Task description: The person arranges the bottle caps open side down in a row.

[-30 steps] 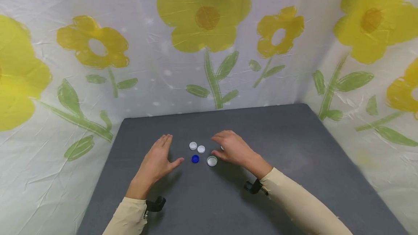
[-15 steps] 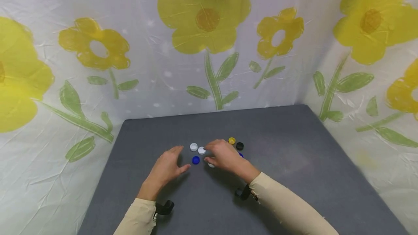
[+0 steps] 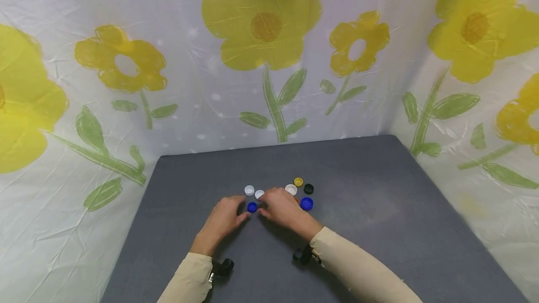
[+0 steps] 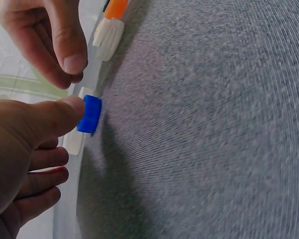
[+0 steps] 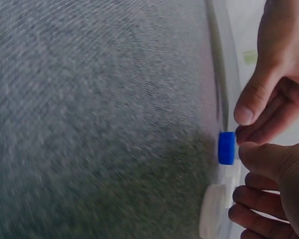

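Observation:
A small blue bottle cap lies on the dark grey table between my two hands. My left hand is just left of it, thumb and fingers apart. In the left wrist view, the left thumb overlaps the blue cap's edge; whether it touches I cannot tell. My right hand is close on the cap's right, fingers bent loosely and holding nothing that I can see. Two white caps, one at the left and one by the right fingertips, lie just behind. Another white cap shows below the right hand.
Beyond the right hand lie a white cap, a yellow cap, a black cap, a larger blue cap and a partly hidden orange cap. A flower-printed curtain rises behind the table.
My right hand has moved left, uncovering the coloured caps on the right and covering a white one. My left hand has moved right, towards the small blue cap.

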Demonstrator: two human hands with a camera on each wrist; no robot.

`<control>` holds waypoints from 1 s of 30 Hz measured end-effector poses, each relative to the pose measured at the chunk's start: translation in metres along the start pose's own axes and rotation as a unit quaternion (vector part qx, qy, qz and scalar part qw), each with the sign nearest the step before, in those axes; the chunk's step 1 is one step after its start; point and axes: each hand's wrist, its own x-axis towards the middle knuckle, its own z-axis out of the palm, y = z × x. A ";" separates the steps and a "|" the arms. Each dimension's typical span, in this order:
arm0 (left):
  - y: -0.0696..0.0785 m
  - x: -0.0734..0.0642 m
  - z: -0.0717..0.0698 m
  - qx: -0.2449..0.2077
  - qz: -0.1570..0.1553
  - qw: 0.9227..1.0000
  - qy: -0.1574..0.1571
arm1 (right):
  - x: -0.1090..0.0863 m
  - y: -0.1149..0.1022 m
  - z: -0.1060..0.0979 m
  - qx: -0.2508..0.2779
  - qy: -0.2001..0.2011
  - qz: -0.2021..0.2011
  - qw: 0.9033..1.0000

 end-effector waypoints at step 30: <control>0.008 0.002 0.002 -0.001 0.005 1.000 0.018 | 0.008 -0.009 0.013 -0.026 0.005 -0.001 1.000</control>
